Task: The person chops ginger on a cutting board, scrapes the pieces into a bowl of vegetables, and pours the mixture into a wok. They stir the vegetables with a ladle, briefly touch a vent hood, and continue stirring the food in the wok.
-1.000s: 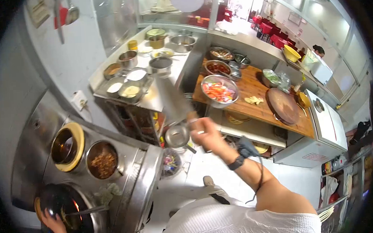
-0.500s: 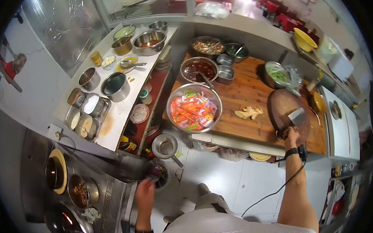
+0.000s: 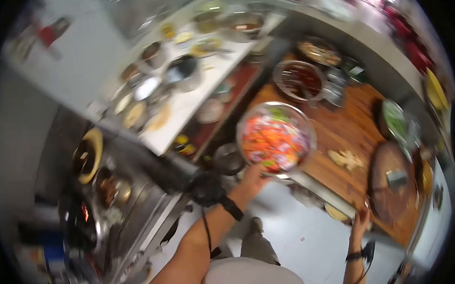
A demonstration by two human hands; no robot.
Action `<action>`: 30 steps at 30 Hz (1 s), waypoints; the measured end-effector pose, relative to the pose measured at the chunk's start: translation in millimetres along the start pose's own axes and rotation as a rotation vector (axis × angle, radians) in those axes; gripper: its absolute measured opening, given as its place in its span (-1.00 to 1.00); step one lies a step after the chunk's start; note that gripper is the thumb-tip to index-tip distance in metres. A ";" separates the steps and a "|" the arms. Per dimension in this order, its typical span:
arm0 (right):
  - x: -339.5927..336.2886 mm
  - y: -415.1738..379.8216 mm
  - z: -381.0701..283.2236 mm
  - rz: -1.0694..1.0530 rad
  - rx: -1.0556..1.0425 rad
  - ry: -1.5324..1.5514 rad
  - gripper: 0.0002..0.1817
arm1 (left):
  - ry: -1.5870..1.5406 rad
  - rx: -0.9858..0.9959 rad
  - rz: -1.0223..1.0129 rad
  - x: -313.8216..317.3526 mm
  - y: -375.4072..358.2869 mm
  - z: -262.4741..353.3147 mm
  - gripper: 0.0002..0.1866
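My left hand [image 3: 255,179] is at the near rim of a steel bowl of sliced vegetables [image 3: 274,139], its fingers closed on the rim. The bowl is beside the left end of the wooden worktop [image 3: 334,121]. My right hand [image 3: 361,221] is by the worktop's front edge, left of the round chopping board [image 3: 390,200]; blur hides how its fingers lie. On that board rests a cleaver [image 3: 397,178], apart from my right hand. Pieces of ginger [image 3: 345,159] lie between the bowl and the board.
Behind the vegetables stands a bowl of dark red sauce [image 3: 300,80]. A bowl of greens [image 3: 395,120] is at the right. The white counter [image 3: 184,111] at the left holds several pots and bowls. A stove [image 3: 131,211] with pans is at the lower left.
My left hand has come up from beside the stove to the vegetable bowl and taken its rim. My right hand has let go of the cleaver and moved back. The view has shifted.
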State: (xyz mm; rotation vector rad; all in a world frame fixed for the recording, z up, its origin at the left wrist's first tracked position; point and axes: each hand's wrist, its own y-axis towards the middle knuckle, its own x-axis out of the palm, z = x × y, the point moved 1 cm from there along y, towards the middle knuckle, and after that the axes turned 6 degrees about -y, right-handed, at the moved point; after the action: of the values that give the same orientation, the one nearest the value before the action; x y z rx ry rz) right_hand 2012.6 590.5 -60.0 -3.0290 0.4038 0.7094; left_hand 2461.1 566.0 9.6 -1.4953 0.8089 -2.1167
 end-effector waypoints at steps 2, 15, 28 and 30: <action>32.5 -36.2 -3.5 -0.051 0.111 0.056 -0.69 | -0.103 0.064 0.006 -36.7 -35.9 -3.6 -0.58; 330.6 -271.0 -336.6 -1.309 -0.775 0.064 -0.83 | -0.460 0.815 0.150 -314.0 -442.6 -20.3 -0.36; 548.0 -626.4 -461.6 -1.150 -1.623 -0.685 -0.63 | -0.789 1.308 0.441 -514.9 -677.3 -69.4 -0.18; 555.0 -632.8 -460.1 -1.057 -1.840 -0.399 -0.77 | -0.817 1.316 0.419 -538.5 -686.4 -65.2 -0.20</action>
State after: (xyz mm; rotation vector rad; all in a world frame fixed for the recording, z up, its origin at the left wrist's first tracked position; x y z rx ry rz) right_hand 2851.1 1036.1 76.3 -2.6582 -2.9398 2.0094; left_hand 2571.3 1431.1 78.9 -1.0489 -0.4951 -1.0295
